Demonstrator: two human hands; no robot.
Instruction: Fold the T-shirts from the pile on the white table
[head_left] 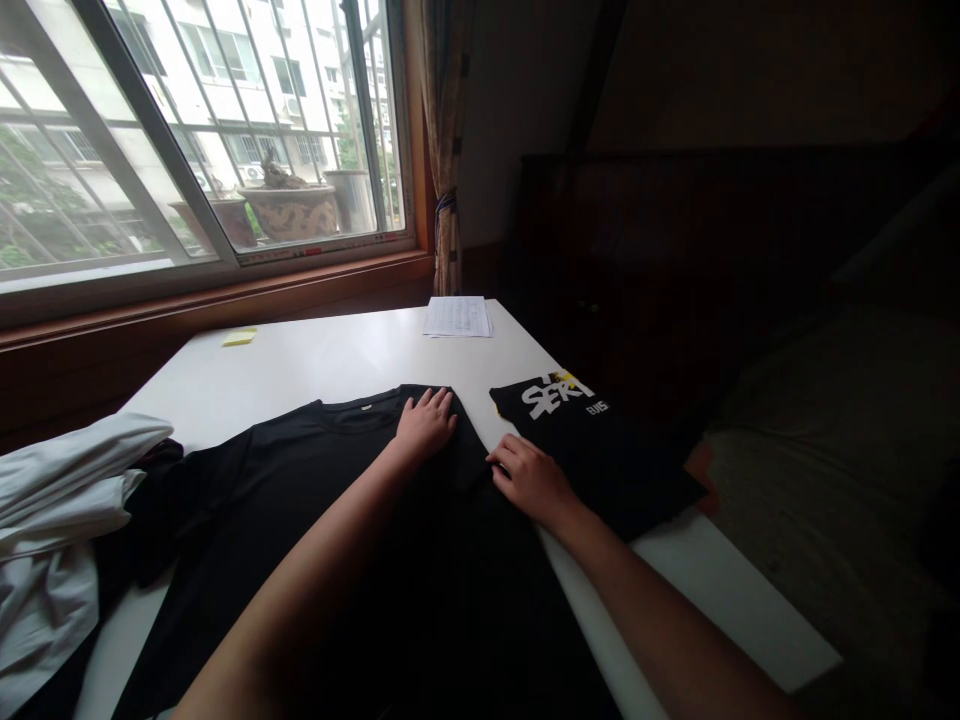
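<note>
Resting flat with fingers a little spread, the left hand [427, 426] is touching the plain shirt [300, 500] beside its collar. The right hand [531, 480] is bending its fingers at the shirt's edge; whether it is pinching cloth, I cannot tell. The plain shirt is covering the middle of the table [330, 352]. A printed shirt [592, 460] is overhanging the right edge, white cloth [64, 490] is lying by the left edge, and papers [457, 316] are lying at the far right corner.
</note>
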